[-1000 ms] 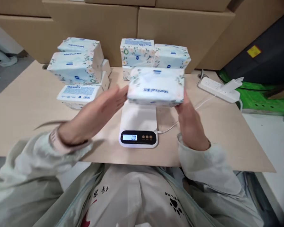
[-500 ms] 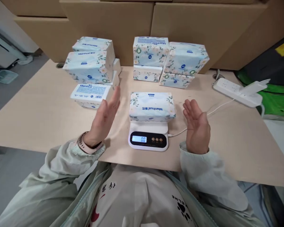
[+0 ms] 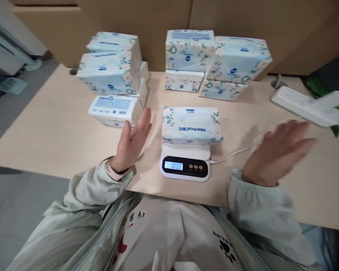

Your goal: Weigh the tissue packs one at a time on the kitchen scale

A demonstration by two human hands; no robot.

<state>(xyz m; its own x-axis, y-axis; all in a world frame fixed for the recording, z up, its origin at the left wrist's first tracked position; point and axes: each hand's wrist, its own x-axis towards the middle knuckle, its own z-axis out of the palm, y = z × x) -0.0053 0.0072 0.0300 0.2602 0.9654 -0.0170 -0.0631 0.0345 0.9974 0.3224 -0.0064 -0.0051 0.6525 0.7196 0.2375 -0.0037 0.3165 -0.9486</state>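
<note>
A pack of tissues [image 3: 190, 126] with a pale blue floral wrapper lies on the white digital scale [image 3: 185, 150], covering most of its plate. The lit display [image 3: 173, 165] appears to read 103.3. My left hand [image 3: 134, 141] is held up to the left of the pack, palm facing it, fingers stretched and touching nothing. On the other side, my right hand [image 3: 278, 154] is well away from the pack, fingers extended and somewhat blurred, holding nothing.
Stacked tissue packs stand at the back left [image 3: 110, 73] and back centre-right [image 3: 214, 62]. Behind them rise cardboard boxes [image 3: 152, 34]. A white power strip [image 3: 302, 103] lies at the right, and a white cable [image 3: 231, 153] runs from the scale's right side.
The scale's reading has gone from 0.0 to about 103.3. My right hand has swung outward to the right, away from the pack. My left hand stays beside it, still open. The view has shifted slightly.
</note>
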